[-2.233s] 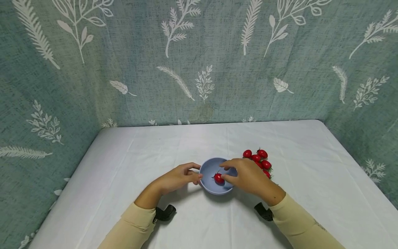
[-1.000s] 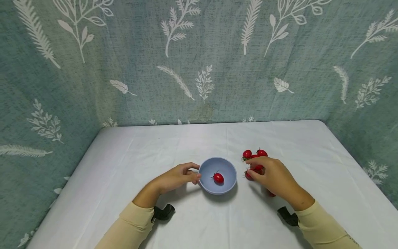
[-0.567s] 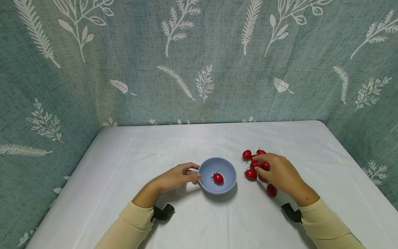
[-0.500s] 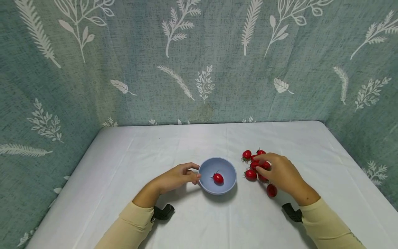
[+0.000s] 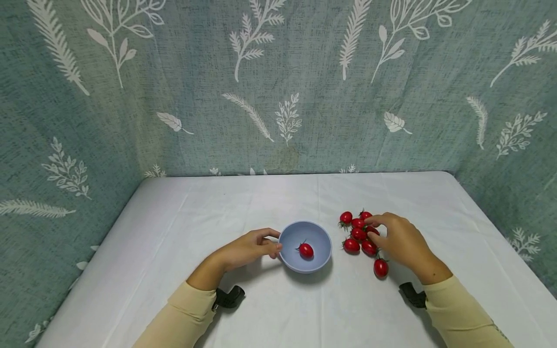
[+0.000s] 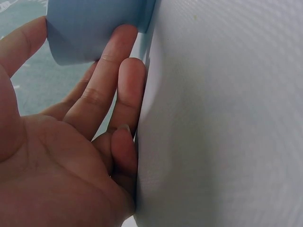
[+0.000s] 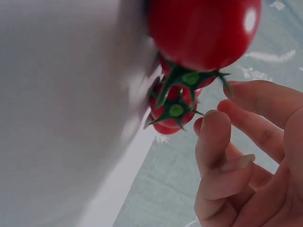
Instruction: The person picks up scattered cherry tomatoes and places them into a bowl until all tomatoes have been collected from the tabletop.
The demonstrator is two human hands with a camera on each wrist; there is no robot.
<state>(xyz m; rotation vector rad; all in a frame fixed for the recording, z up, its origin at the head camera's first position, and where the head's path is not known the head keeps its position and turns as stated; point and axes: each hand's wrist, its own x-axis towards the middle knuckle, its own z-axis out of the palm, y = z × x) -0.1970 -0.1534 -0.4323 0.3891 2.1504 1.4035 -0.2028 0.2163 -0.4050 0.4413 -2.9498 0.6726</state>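
A light blue bowl (image 5: 290, 265) stands on the table with one red cherry tomato (image 5: 306, 250) in it. My left hand (image 5: 245, 251) holds the bowl's left side, thumb at the rim and fingers on the outer wall. To the right, my right hand (image 5: 402, 241) hovers at the edge of a cluster of cherry tomatoes (image 5: 358, 234). Its thumb and fingers are half bent and apart. In the right wrist view, the right fingers (image 7: 251, 99) lie close to a green stem star (image 7: 191, 78), with nothing between them. One cluster tomato is partly hidden behind this hand.
A single cherry tomato (image 5: 380, 268) lies apart, nearer the front, under the right wrist. White cloth covers the table (image 5: 261, 203). A green leaf-patterned curtain (image 5: 278, 87) hangs behind and at both sides. Black wrist cameras hang below both sleeves.
My right hand has left the bowl, where it was over the tomato, and moved right to the cluster, then slightly farther right. The tomato stays in the bowl. The left hand has hardly moved.
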